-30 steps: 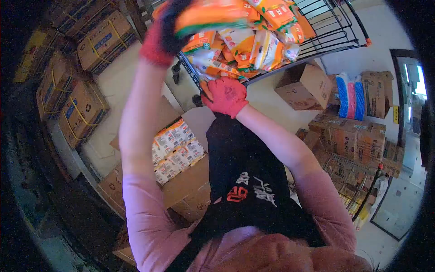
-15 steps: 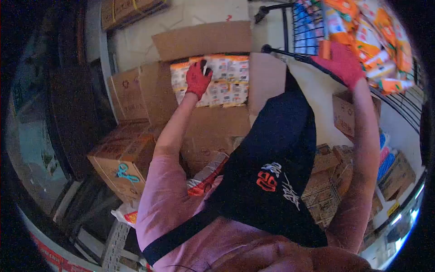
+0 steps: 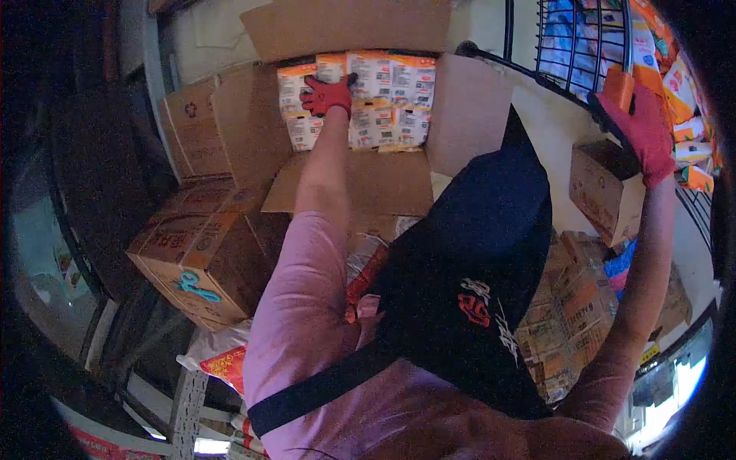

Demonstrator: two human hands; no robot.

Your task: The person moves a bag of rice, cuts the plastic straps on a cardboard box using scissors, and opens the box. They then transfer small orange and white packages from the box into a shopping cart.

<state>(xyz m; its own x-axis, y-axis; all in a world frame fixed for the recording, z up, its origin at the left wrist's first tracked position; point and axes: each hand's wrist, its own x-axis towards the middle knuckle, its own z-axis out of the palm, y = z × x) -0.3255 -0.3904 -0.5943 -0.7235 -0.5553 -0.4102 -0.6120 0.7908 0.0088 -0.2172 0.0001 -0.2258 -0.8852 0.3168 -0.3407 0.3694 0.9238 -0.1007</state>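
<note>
My left hand (image 3: 328, 95), in a red glove with dark fingertips, has its fingers spread over the white and orange packets (image 3: 412, 83) inside an open cardboard box (image 3: 353, 182). The packets lie in rows between the raised flaps. At the upper right, my right hand (image 3: 640, 126), also in a red glove, is at the orange end of the handle (image 3: 618, 87) on a black wire basket (image 3: 569, 57). Its thumb and fingers are around the handle.
A closed carton (image 3: 201, 249) with a turquoise tie stands at the left. A small carton (image 3: 606, 188) is below my right hand. Orange and white packets (image 3: 679, 92) fill the far upper right. Flattened cartons (image 3: 567, 314) lie at the lower right.
My left hand has spread its fingers over the packets. The view has shifted, so the basket and my right hand appear further right, and the open box appears higher.
</note>
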